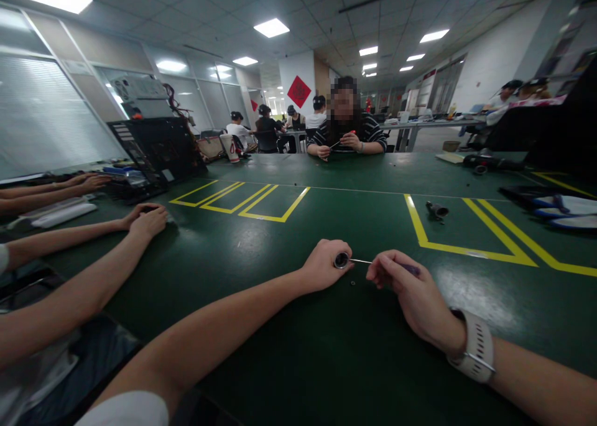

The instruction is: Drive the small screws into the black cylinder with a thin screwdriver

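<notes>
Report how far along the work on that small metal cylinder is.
Done: nothing visibly finished. One tiny ring-like piece lies loose on the green table beneath the hands. In hand: the left hand grips the small metal cylinder while the right hand puts a thin screwdriver to its end. Left: another dark cylindrical part lies untouched.

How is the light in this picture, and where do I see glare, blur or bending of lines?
Head view: white ceiling light panels give even light; pale glare lies on the dark green table top right of the right hand; the yellow tape lines and walls bow towards the edges; the face of the person opposite is blurred; the small round metal part at the left hand stays sharp.
</notes>
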Demonstrator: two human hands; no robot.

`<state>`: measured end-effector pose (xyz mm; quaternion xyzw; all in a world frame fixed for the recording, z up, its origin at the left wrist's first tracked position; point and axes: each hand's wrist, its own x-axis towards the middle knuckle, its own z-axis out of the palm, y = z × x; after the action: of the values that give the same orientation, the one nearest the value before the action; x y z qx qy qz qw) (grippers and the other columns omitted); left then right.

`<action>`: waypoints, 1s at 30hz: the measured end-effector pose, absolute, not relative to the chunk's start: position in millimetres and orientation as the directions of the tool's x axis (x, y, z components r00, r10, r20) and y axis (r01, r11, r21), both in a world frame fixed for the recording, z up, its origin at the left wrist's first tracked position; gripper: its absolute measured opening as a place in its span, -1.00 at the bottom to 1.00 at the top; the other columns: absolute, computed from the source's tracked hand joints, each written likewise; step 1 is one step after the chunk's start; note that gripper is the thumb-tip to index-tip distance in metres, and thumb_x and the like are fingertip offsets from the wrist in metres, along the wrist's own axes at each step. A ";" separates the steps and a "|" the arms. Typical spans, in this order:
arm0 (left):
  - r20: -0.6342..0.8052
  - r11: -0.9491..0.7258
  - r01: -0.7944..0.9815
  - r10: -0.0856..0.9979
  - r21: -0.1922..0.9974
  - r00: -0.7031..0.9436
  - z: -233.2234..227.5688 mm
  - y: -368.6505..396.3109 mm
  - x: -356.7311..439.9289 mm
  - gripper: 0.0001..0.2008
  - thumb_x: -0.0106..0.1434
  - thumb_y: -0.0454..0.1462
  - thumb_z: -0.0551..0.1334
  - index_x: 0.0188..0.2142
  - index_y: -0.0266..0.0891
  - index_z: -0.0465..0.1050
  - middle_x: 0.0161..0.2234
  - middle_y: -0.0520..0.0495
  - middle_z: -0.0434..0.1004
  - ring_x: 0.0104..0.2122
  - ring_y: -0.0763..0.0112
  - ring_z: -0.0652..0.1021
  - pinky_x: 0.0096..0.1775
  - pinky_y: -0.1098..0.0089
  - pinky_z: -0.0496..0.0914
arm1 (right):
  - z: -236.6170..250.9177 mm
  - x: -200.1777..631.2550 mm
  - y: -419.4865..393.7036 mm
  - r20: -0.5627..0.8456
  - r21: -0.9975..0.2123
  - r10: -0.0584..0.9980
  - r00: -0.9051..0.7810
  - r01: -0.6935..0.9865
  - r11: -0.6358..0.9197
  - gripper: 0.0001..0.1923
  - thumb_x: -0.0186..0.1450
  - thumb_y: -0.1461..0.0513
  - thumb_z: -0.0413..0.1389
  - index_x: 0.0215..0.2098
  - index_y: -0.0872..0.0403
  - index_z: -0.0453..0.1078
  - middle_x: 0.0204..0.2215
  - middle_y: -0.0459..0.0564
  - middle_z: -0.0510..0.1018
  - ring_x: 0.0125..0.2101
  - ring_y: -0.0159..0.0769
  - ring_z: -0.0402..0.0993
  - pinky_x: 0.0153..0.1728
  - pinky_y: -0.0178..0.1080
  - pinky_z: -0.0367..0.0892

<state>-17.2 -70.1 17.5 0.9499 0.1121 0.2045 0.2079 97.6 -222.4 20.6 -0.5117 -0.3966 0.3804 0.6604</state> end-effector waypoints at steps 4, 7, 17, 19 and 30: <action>0.361 -0.914 0.119 0.269 0.388 0.893 15.4 -69.8 -17.0 -0.94 0.10 -0.31 0.20 -0.43 -0.28 0.34 -0.45 0.05 0.41 -0.40 0.48 0.42 -0.26 0.38 0.23 | 21.6 96.3 -222.7 0.102 -0.991 0.936 0.336 -0.048 0.125 -0.77 0.25 0.11 0.01 -0.42 0.08 0.38 -0.44 -0.04 0.46 -0.40 -0.32 0.32 -0.37 -0.23 0.20; 0.362 -0.914 0.124 0.274 0.387 0.891 15.7 -70.1 -17.3 -0.95 0.11 -0.32 0.20 -0.42 -0.27 0.33 -0.44 0.05 0.41 -0.39 0.47 0.42 -0.25 0.37 0.23 | 22.5 95.9 -222.6 0.102 -0.990 0.937 0.335 -0.057 0.128 -0.76 0.25 0.12 0.00 -0.44 0.08 0.37 -0.46 -0.04 0.46 -0.41 -0.31 0.32 -0.36 -0.22 0.19; 0.345 -0.929 0.130 0.255 0.347 0.903 19.0 -71.8 -18.4 -0.95 0.13 -0.32 0.18 -0.42 -0.28 0.34 -0.43 0.04 0.42 -0.39 0.46 0.42 -0.25 0.38 0.23 | 19.8 98.4 -220.7 0.105 -0.984 0.931 0.349 -0.099 0.149 -0.77 0.25 0.14 0.00 -0.47 0.08 0.36 -0.50 -0.05 0.45 -0.44 -0.32 0.32 -0.37 -0.22 0.19; 0.329 -0.935 0.132 0.244 0.328 0.912 19.9 -72.6 -18.3 -0.95 0.13 -0.32 0.18 -0.42 -0.28 0.34 -0.43 0.03 0.42 -0.38 0.46 0.43 -0.25 0.38 0.23 | 19.8 98.3 -221.4 0.100 -0.986 0.933 0.346 -0.089 0.139 -0.76 0.25 0.13 0.00 -0.46 0.08 0.36 -0.49 -0.05 0.45 -0.43 -0.32 0.32 -0.36 -0.22 0.19; 0.321 -0.938 0.146 0.250 0.316 0.913 20.1 -72.6 -18.3 -0.96 0.14 -0.32 0.16 -0.40 -0.27 0.33 -0.42 0.03 0.42 -0.39 0.45 0.41 -0.26 0.38 0.23 | 21.1 99.6 -221.7 0.074 -0.975 0.906 0.417 -0.163 0.155 -0.76 0.22 0.15 0.03 -0.54 0.08 0.37 -0.56 -0.05 0.44 -0.48 -0.32 0.29 -0.40 -0.23 0.17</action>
<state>-18.3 -72.6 20.1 0.9675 0.1023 0.1811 0.1441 99.6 -221.7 21.1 -0.5125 -0.3626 0.4001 0.6677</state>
